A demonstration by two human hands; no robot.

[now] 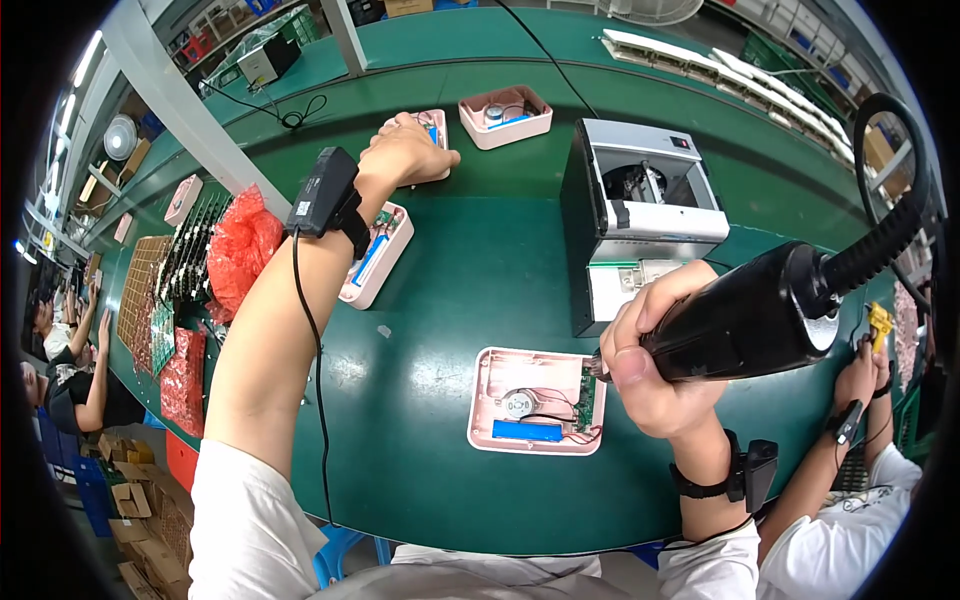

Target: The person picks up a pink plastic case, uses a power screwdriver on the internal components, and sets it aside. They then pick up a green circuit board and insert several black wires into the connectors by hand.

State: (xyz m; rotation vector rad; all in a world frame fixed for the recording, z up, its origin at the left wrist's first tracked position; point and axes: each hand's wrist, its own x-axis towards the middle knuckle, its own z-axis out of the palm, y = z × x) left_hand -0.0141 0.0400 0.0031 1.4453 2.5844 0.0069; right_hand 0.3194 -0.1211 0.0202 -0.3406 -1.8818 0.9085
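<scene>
My right hand (660,350) is closed round a black electric screwdriver (745,320) with a coiled cord. The tool's tip points at the right side of a pink plastic housing (483,400) on the near bench. Inside that housing are a round motor (519,403), a blue battery (527,430), a green circuit board (586,400) and thin wires. Stretched far forward, my left hand (408,150) is on another open pink housing (432,172), its fingers curled over it and partly hidden. A third pink housing (393,257) lies below my left wrist.
Another pink housing (520,133) stands at the back. Right of centre is a black-and-silver machine (650,190). Red bubble wrap (243,250) and stacked circuit boards (190,245) lie left. A co-worker's hand (855,378) holds a yellow tool (879,325) at the right.
</scene>
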